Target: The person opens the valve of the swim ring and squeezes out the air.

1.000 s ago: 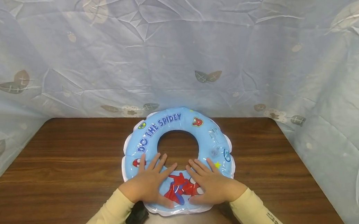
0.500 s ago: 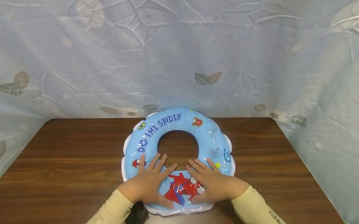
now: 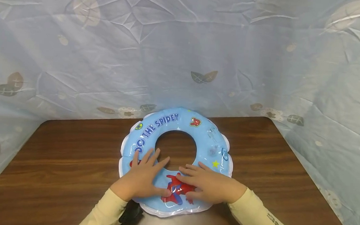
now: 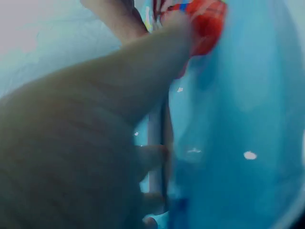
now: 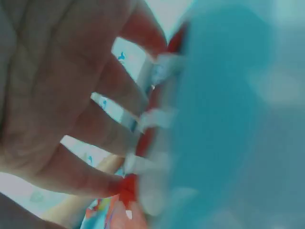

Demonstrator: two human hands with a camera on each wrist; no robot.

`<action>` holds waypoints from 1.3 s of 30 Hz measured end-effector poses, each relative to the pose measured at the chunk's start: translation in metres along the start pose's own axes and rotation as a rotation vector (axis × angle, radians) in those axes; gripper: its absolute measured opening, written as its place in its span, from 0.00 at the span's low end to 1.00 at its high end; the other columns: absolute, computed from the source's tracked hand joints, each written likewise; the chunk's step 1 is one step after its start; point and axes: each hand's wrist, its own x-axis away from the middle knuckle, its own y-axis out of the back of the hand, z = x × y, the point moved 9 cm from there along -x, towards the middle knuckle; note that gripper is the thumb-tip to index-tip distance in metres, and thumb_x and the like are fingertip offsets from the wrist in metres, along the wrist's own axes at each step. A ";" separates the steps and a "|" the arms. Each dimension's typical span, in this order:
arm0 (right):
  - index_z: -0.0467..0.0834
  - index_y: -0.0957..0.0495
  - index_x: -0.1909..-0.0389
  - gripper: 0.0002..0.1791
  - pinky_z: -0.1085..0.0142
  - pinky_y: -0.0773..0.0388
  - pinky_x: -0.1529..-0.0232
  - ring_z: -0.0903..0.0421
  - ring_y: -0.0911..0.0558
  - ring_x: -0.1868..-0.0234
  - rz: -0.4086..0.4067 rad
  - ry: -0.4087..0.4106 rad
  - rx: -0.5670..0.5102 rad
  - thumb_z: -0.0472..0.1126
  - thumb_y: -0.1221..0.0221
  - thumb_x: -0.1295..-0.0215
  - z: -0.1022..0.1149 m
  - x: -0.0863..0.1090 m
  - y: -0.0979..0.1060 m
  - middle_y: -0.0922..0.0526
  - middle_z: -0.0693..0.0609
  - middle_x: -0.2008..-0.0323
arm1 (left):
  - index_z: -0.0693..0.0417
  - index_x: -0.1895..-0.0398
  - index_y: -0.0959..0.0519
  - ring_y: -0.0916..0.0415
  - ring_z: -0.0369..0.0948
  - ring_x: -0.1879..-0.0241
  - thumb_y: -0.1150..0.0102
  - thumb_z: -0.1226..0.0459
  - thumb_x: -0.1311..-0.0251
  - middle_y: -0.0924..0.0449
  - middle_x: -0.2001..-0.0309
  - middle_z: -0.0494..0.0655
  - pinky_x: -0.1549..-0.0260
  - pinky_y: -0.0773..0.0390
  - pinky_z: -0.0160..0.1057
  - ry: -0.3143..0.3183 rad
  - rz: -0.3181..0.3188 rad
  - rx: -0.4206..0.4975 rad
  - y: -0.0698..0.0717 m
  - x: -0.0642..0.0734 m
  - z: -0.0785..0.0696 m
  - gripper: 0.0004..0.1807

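A light-blue inflatable swim ring with a white scalloped edge lies on the wooden table, printed with "DO THE SPIDEY" and a red-and-blue figure. On its near left part rests my left hand, fingers spread toward the hole and thumb pointing inward. My right hand lies across the near right part, its fingers pointing left over the printed figure. In the right wrist view the fingertips touch the ring's surface. Neither hand grips it.
The brown wooden table extends on both sides of the ring. Pale blue leaf-patterned cloth hangs behind and at the sides. A small black object sits under the left wrist.
The right hand has turned so its fingers point more to the left, over the figure. The left hand has shifted slightly left and up on the ring. The whole view has drifted a little.
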 end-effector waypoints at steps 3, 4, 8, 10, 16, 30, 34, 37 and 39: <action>0.53 0.34 0.22 0.36 0.42 0.52 0.21 0.46 0.43 0.19 0.041 -0.001 0.026 0.56 0.40 0.27 0.003 -0.001 -0.005 0.39 0.51 0.20 | 0.44 0.20 0.37 0.63 0.61 0.18 0.30 0.30 0.54 0.50 0.18 0.59 0.30 0.71 0.75 0.036 0.036 -0.003 -0.007 0.001 0.006 0.59; 0.53 0.35 0.22 0.36 0.43 0.52 0.21 0.46 0.44 0.19 0.049 -0.003 0.031 0.56 0.40 0.27 0.003 -0.002 -0.006 0.39 0.51 0.20 | 0.45 0.20 0.37 0.63 0.61 0.18 0.29 0.31 0.54 0.50 0.18 0.59 0.30 0.71 0.75 0.043 0.044 -0.004 -0.009 0.001 0.007 0.59; 0.53 0.36 0.21 0.36 0.43 0.54 0.21 0.46 0.47 0.18 0.069 0.001 0.028 0.56 0.41 0.26 0.002 -0.002 -0.010 0.42 0.51 0.19 | 0.45 0.20 0.37 0.62 0.62 0.19 0.29 0.30 0.55 0.49 0.18 0.59 0.30 0.72 0.76 0.044 0.047 -0.015 -0.012 0.001 0.008 0.60; 0.53 0.36 0.21 0.36 0.43 0.56 0.20 0.46 0.48 0.18 0.079 0.000 0.016 0.57 0.41 0.27 0.002 -0.001 -0.011 0.43 0.51 0.19 | 0.45 0.20 0.37 0.62 0.62 0.19 0.29 0.30 0.55 0.49 0.18 0.59 0.30 0.71 0.76 0.047 0.050 -0.023 -0.012 0.001 0.007 0.60; 0.55 0.36 0.21 0.40 0.43 0.58 0.20 0.47 0.50 0.17 0.097 -0.022 -0.004 0.62 0.40 0.30 0.000 0.001 -0.013 0.45 0.52 0.18 | 0.43 0.19 0.38 0.62 0.61 0.18 0.31 0.29 0.54 0.50 0.18 0.57 0.30 0.70 0.76 0.052 0.070 -0.044 -0.015 0.001 0.005 0.60; 0.54 0.29 0.25 0.36 0.44 0.51 0.21 0.47 0.41 0.20 0.022 -0.050 0.042 0.56 0.34 0.34 -0.005 0.002 -0.004 0.37 0.52 0.21 | 0.45 0.18 0.40 0.65 0.63 0.18 0.33 0.29 0.51 0.53 0.17 0.60 0.31 0.71 0.78 0.063 0.076 0.003 -0.016 0.001 0.000 0.60; 0.55 0.29 0.25 0.36 0.45 0.51 0.21 0.48 0.41 0.20 0.025 -0.061 0.033 0.56 0.34 0.34 -0.006 0.002 -0.003 0.37 0.52 0.21 | 0.44 0.17 0.42 0.66 0.62 0.18 0.33 0.30 0.52 0.55 0.17 0.59 0.31 0.72 0.77 0.077 0.086 0.002 -0.019 0.000 0.001 0.60; 0.56 0.28 0.26 0.36 0.46 0.51 0.21 0.48 0.40 0.20 0.021 -0.061 0.027 0.56 0.34 0.35 -0.008 0.001 -0.002 0.36 0.51 0.21 | 0.45 0.18 0.42 0.66 0.63 0.18 0.34 0.29 0.51 0.54 0.17 0.60 0.32 0.72 0.78 0.091 0.077 0.002 -0.020 0.000 0.000 0.60; 0.55 0.27 0.26 0.36 0.46 0.50 0.21 0.49 0.39 0.20 0.007 -0.061 0.016 0.55 0.33 0.36 -0.011 0.001 -0.001 0.36 0.51 0.22 | 0.46 0.18 0.41 0.65 0.63 0.19 0.36 0.27 0.51 0.54 0.17 0.61 0.32 0.70 0.79 0.103 0.067 -0.003 -0.021 0.001 -0.002 0.60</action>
